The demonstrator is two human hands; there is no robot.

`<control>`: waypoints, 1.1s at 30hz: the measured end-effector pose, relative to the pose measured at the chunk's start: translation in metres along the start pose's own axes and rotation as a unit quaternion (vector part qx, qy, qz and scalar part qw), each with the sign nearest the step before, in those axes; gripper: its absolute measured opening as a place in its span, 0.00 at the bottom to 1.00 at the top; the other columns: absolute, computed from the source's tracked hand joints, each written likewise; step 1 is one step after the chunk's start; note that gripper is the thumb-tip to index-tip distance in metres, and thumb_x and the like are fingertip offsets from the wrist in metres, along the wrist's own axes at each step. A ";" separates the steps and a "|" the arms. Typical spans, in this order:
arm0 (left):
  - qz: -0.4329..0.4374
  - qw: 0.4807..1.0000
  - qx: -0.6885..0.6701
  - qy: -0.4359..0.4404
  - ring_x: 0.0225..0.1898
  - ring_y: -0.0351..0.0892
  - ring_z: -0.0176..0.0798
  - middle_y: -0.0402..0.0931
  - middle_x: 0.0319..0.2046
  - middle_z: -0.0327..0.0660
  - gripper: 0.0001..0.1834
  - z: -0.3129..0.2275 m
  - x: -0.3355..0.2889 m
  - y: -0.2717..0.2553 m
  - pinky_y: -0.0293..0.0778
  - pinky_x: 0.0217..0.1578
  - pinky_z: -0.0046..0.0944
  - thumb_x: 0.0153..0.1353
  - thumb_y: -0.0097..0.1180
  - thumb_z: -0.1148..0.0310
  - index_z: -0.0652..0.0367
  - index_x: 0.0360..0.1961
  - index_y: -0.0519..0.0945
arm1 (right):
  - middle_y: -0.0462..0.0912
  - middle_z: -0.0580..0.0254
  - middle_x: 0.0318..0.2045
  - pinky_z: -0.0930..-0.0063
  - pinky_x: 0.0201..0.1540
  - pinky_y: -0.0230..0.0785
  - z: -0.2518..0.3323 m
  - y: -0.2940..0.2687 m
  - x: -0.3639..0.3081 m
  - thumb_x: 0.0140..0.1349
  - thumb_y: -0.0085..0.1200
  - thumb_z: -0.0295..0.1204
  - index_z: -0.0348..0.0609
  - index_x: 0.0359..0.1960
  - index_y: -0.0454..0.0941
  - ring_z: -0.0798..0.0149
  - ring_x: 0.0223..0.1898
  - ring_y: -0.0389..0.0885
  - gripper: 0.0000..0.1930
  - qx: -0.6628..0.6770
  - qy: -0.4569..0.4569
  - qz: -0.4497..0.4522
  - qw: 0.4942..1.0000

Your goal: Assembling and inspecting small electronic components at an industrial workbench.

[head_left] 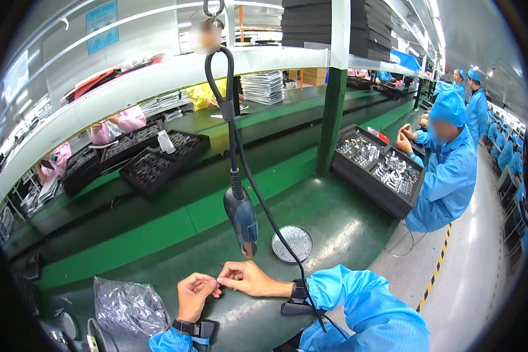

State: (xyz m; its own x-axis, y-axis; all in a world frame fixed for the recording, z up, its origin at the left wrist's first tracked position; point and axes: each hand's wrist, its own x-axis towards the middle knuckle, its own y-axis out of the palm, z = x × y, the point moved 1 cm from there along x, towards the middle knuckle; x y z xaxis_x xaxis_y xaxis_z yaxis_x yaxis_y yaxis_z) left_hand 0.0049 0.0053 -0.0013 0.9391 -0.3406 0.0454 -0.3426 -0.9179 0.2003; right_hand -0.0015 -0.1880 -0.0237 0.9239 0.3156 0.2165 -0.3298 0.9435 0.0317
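Two hands met at the bench's [176, 226] near edge; the left hand [195, 295] and right hand [249, 278] pinched something tiny between fingertips, too small to identify; judging by that, it could slip and vanish on the green top. One hanging driver [241, 215] dangled just above them; one round dish [292, 243] lay beside it; one plastic bag [129, 306] sat left.

Hanging tool [241, 217] as landmark: round dish [292, 243] on the surface [158, 234] to its right; bag [129, 305] lower left; trays [158, 158] behind left; both hands just below.
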 end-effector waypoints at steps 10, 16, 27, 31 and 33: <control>-0.006 1.000 -0.002 0.007 0.26 0.83 0.38 0.81 0.29 0.47 0.04 0.003 0.000 -0.002 0.80 0.28 0.35 0.61 0.60 0.79 0.68 0.36 0.77 | 0.83 0.70 0.31 0.86 0.32 0.68 0.011 0.002 0.000 0.65 0.60 0.27 0.39 0.42 0.79 0.82 0.31 0.75 0.07 -0.015 -0.003 0.009 1.000; 0.011 1.000 -0.017 -0.004 0.28 0.83 0.38 0.81 0.30 0.48 0.05 0.001 0.001 -0.002 0.81 0.31 0.34 0.61 0.59 0.81 0.70 0.38 0.77 | 0.83 0.69 0.31 0.86 0.32 0.68 0.012 0.001 0.000 0.64 0.60 0.27 0.39 0.43 0.79 0.82 0.31 0.75 0.08 -0.005 -0.013 0.001 1.000; -0.002 1.000 -0.002 -0.016 0.27 0.82 0.37 0.82 0.29 0.47 0.04 -0.001 -0.001 -0.002 0.80 0.29 0.34 0.63 0.60 0.77 0.67 0.35 0.78 | 0.82 0.67 0.32 0.83 0.31 0.68 0.004 0.002 0.000 0.66 0.59 0.27 0.37 0.40 0.79 0.80 0.29 0.75 0.06 -0.012 0.004 0.014 1.000; 0.001 1.000 0.002 -0.011 0.28 0.82 0.36 0.82 0.29 0.46 0.04 0.001 -0.001 -0.003 0.79 0.30 0.34 0.64 0.59 0.77 0.67 0.37 0.78 | 0.83 0.66 0.32 0.84 0.33 0.70 0.015 0.004 0.000 0.66 0.60 0.27 0.37 0.42 0.79 0.80 0.32 0.77 0.08 -0.016 -0.001 0.014 1.000; 0.008 1.000 -0.001 -0.022 0.28 0.82 0.36 0.82 0.30 0.46 0.05 0.001 -0.001 -0.005 0.79 0.30 0.33 0.64 0.59 0.76 0.68 0.38 0.78 | 0.84 0.66 0.33 0.84 0.36 0.72 0.015 0.004 0.001 0.64 0.61 0.27 0.38 0.44 0.80 0.79 0.34 0.79 0.09 -0.048 -0.008 0.004 0.999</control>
State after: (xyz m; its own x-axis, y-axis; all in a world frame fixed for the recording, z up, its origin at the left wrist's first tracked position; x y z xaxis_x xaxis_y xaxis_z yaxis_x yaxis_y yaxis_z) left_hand 0.0052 0.0100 -0.0037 0.9312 -0.3645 0.0066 -0.3582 -0.9115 0.2020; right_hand -0.0053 -0.1854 -0.0085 0.9175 0.3230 0.2320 -0.3171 0.9463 -0.0635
